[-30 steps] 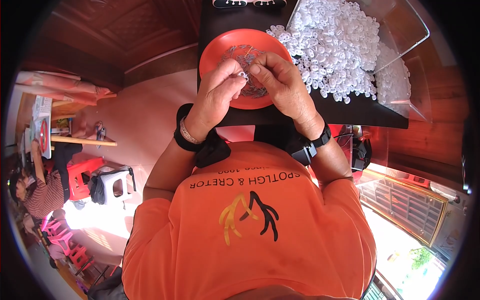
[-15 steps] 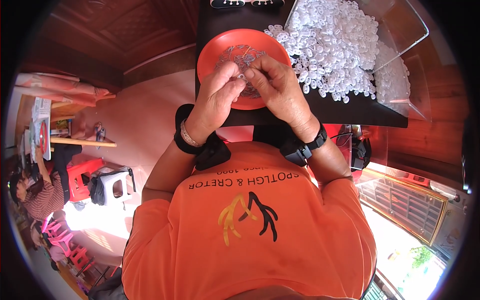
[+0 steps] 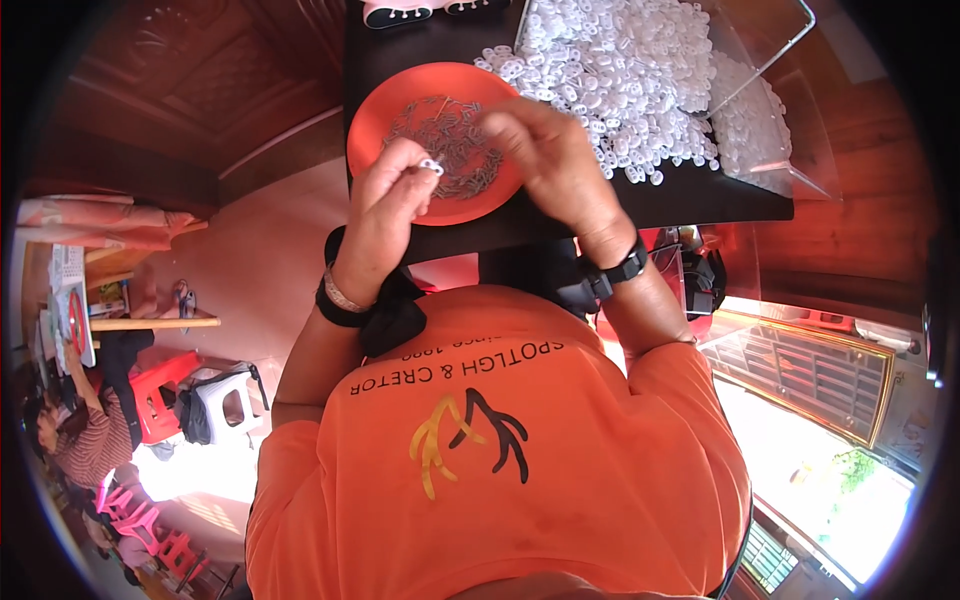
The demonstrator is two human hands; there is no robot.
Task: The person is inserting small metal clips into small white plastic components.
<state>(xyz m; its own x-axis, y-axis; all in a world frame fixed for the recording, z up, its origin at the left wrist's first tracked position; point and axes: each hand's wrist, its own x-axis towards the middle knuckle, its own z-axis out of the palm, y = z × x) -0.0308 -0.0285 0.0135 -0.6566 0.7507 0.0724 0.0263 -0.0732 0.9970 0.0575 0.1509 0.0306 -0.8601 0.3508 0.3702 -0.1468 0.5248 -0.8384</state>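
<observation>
My left hand (image 3: 388, 195) is over the near left part of a round orange bowl (image 3: 372, 112). Between its thumb and fingers it pinches a small white oval plastic piece with two holes (image 3: 431, 166). Many small thin grey metal pieces, like screws or pins (image 3: 478, 178), lie in the bowl, with one yellowish stick (image 3: 444, 104) among them. My right hand (image 3: 560, 165) hovers at the bowl's right side, apart from the left. Its fingertips are blurred by motion, so whether it holds something cannot be made out.
A large heap of similar white pieces (image 3: 625, 80) covers the right of the black table (image 3: 690, 208), partly within a clear plastic box (image 3: 800, 185). Pink-and-black shoe-like things (image 3: 400, 14) stand at the far edge. Another person (image 3: 95, 430) sits far left, near stools (image 3: 235, 405).
My hands have parted; the right has drawn off to the right, while the left keeps the white piece. The whole view has shifted, so bowl and table appear farther left.
</observation>
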